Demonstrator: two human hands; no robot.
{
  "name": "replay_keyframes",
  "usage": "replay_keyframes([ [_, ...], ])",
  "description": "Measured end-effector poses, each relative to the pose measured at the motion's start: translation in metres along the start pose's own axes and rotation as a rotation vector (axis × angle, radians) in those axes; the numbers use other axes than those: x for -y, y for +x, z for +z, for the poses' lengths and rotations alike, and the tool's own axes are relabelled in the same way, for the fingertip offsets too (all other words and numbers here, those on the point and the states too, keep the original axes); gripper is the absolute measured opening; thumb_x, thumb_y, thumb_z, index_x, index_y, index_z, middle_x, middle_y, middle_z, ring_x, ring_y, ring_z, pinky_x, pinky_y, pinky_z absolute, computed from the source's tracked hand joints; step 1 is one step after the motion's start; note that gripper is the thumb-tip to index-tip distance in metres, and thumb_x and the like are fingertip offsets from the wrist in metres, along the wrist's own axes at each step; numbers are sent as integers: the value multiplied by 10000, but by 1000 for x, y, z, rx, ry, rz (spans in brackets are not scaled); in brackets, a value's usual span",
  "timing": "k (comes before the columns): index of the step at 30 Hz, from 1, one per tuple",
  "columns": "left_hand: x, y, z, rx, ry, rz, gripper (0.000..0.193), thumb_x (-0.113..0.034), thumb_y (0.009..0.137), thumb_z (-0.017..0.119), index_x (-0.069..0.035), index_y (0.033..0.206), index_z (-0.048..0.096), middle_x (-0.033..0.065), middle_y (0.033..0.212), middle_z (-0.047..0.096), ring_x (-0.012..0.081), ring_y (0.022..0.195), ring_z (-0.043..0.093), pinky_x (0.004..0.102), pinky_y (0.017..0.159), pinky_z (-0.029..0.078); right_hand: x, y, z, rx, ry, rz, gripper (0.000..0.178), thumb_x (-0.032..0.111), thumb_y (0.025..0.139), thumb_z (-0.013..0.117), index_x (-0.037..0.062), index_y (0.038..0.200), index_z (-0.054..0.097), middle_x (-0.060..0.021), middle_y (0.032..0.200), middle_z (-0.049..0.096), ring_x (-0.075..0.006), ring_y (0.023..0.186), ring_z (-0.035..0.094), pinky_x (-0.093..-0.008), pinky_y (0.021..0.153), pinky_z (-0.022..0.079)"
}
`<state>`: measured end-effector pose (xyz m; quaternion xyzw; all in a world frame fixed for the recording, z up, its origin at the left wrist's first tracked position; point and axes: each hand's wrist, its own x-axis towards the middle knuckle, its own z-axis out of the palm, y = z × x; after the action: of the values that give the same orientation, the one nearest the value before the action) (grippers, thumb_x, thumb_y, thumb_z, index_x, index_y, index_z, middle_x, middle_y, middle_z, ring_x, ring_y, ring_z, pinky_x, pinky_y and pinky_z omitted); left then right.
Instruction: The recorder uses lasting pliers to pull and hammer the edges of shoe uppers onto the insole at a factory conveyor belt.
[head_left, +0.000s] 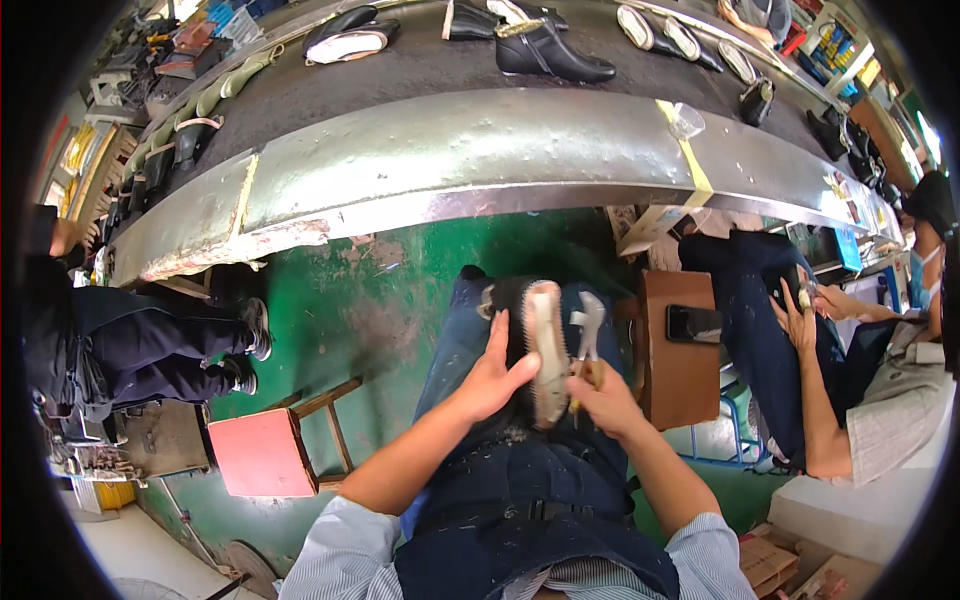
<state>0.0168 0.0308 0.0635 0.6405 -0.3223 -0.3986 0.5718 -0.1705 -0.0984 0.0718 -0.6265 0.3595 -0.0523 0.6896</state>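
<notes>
A dark shoe upper (512,293) lies across my lap with its pale, long underside (546,340) facing up. Pleated edges run round that underside. My left hand (492,378) grips the shoe from its left side, the thumb pressed over the sole and the fingers along the dark upper. In my right hand (608,402), close to the shoe's right edge, is a pair of metal pincers (590,322) with a curved silver head pointing away from me. The fingers are closed round its handles, which are partly hidden. Small pale scraps dot my dark apron (500,480).
A metal-edged bench (450,145) crosses ahead, bearing black boots (550,58) and several other shoes. On my right a phone (693,324) lies on a brown box (672,385), beside a seated co-worker (830,370). A pink-topped stool (262,455) and another person's legs (160,340) are left.
</notes>
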Motion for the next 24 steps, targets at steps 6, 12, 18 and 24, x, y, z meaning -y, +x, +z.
replay_keyframes([
  [6,-9,0,32,-109,570,18,956,-423,767,760,152,1400,332,333,1444,383,393,1361,400,399,1127,337,-9,-11,2,-13,-108,79,434,248,844,702,-27,1138,537,-159,1005,664,-262,907,667,-371,802,512],
  [12,-43,13,25,115,702,-316,694,-251,834,597,134,1373,389,364,1181,579,457,1105,595,447,968,479,-3,-29,-4,-28,-441,18,441,251,850,694,-5,1166,522,-144,974,655,-245,906,624,-346,793,489],
  [18,28,-17,18,92,-112,-250,863,-125,791,672,55,1500,214,272,1402,472,315,1295,489,345,1080,376,14,-63,-40,162,32,117,354,146,922,592,24,1244,507,-65,944,662,-96,773,592,-251,679,483],
  [24,46,-35,41,-5,-210,-388,1045,-208,755,788,89,1504,123,252,1466,399,287,1322,448,322,1102,347,51,-63,-48,316,-852,-69,421,109,897,598,-17,1288,504,-177,1071,661,-320,923,650,-410,843,525],
])
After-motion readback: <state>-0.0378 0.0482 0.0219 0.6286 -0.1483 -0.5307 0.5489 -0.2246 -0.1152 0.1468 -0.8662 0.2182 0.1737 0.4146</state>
